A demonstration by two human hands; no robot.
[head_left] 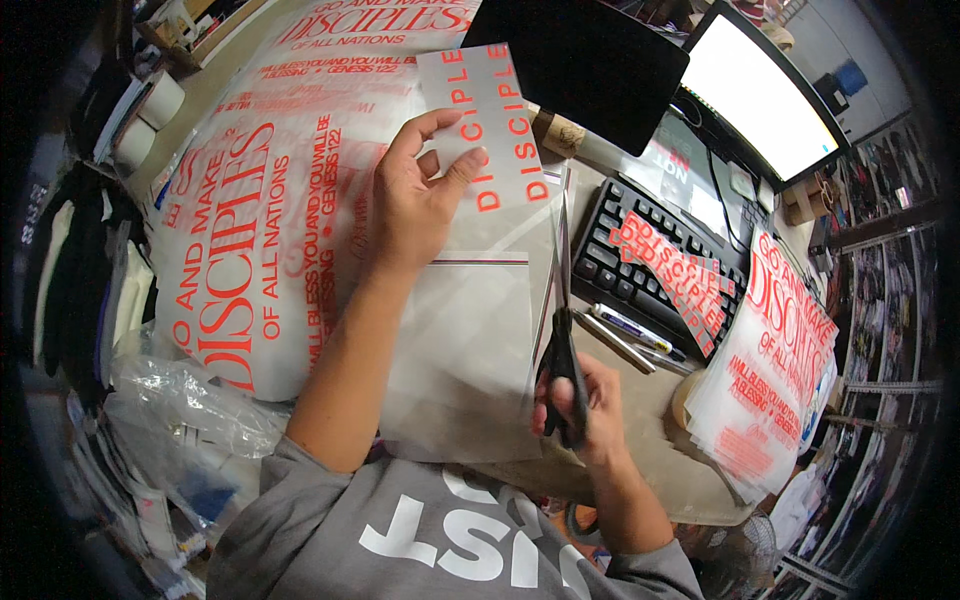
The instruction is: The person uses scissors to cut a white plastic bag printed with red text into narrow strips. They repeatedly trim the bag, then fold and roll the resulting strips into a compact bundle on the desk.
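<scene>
A beige worktop (pixel 655 465), crowded by a black keyboard (pixel 608 235) and a lit monitor (pixel 770 95) toward its far right corner, carries a transparent film strip (pixel 490 125) with 2 columns of red lettering. The strip lies over the middle of the worktop toward its far edge, its long axis running away from the person with the far end leaning slightly left. The left hand (pixel 418 190) is nearer to it, thumb closed on top and fingers curled at its left side, pinching the film. The right hand (pixel 585 405), closer to the near edge, is curled closed around the handles of black-handled scissors (pixel 563 335); from there, the strip lies farther away and to the left. The blades point toward the far edge, nearly in line with the strip's right side, with only a narrow gap between them. Whether they touch the film is hard to make out, as is whether the strip is lifted. The left fingers are partly hidden, and glare blurs the clear sheet (pixel 460 350) below the strip.
</scene>
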